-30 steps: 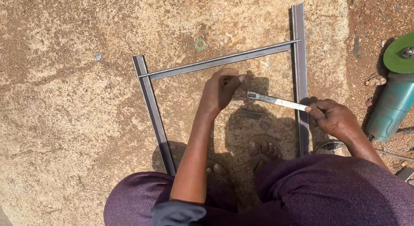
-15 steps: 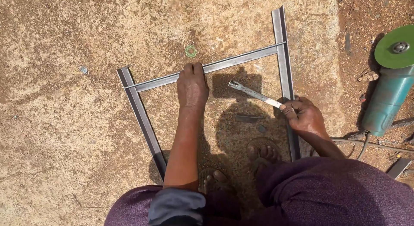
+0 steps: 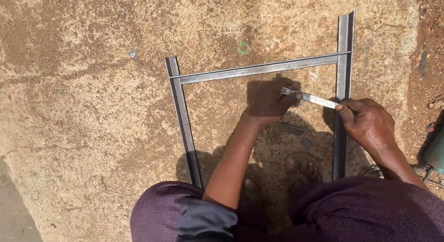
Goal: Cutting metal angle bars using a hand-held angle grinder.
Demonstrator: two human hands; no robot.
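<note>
Grey metal, a thin flat strip (image 3: 311, 98), is stretching between the two hands. The left hand (image 3: 269, 101) is curling closed around the strip's left end, fingers wrapped down over it, thumb side pinching the tip. The right hand (image 3: 367, 122) is gripping the strip's right end, fingers folded tight, right where the strip is meeting the right bar (image 3: 343, 85). The strip is lying just above the ground, tilting slightly down to the right, inside the frame and a little nearer than the cross bar (image 3: 259, 69).

Outward from the hands, three steel bars are lying on the sandy ground (image 3: 83, 112) in an open frame. The cross bar is running along the far side, its ends touching the left bar (image 3: 183, 122) and the right bar. Both side bars are running toward the person, the right one reaching farther away past the cross bar.

Beyond the cross bar a small green ring (image 3: 243, 48) is sitting on the ground. Near the person, sandalled feet (image 3: 299, 169) are showing between the side bars, above purple trousers (image 3: 360, 209). At the right edge, part of a teal tool (image 3: 435, 149) is peeking in.
</note>
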